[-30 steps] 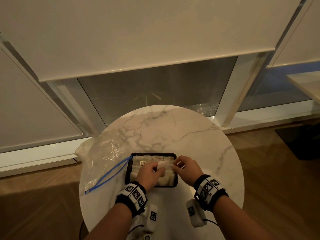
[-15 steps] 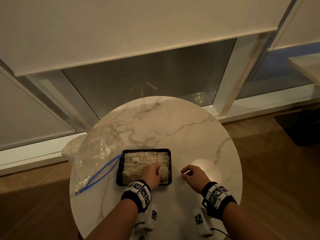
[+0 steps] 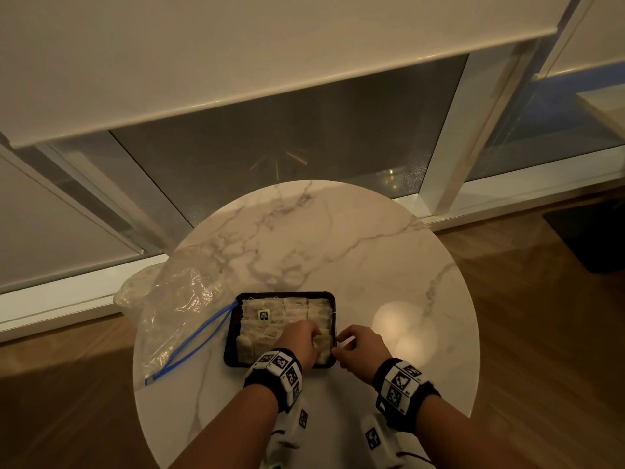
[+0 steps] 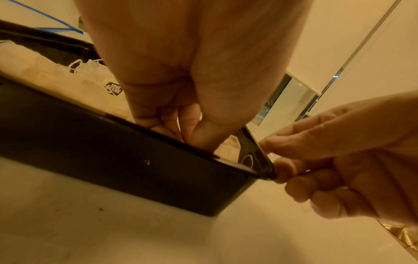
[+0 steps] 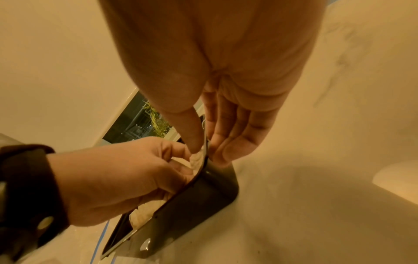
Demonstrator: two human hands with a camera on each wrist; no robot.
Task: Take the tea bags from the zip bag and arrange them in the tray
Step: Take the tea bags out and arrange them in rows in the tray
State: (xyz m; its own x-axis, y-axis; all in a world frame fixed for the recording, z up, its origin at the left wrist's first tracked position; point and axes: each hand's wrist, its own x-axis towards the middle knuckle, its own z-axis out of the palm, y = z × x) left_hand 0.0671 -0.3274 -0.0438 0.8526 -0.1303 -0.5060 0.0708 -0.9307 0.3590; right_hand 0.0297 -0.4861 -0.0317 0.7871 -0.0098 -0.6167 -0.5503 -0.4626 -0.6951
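Note:
A black tray (image 3: 287,294) on the marble table holds rows of pale tea bags (image 3: 270,316), one with its tag face up. My left hand (image 3: 306,335) reaches into the tray's near right corner, fingers curled down on a tea bag (image 5: 196,159) there. My right hand (image 3: 341,343) pinches the tray's right rim, thumb inside and fingers outside the wall (image 5: 192,205). The clear zip bag (image 3: 176,299) with its blue zip lies crumpled to the left of the tray and looks flat. In the left wrist view the tray's near wall (image 4: 113,157) hides my left fingertips.
The round marble table (image 3: 338,248) stands against a low window sill, and its rim curves close around the tray on the near side. The zip bag hangs over the left edge. Wooden floor (image 3: 541,333) surrounds the table.
A second ago both hands held a tea bag over the tray. The right hand then drew away onto the table and has now come back to the tray's right rim. My left hand stays in the near right corner.

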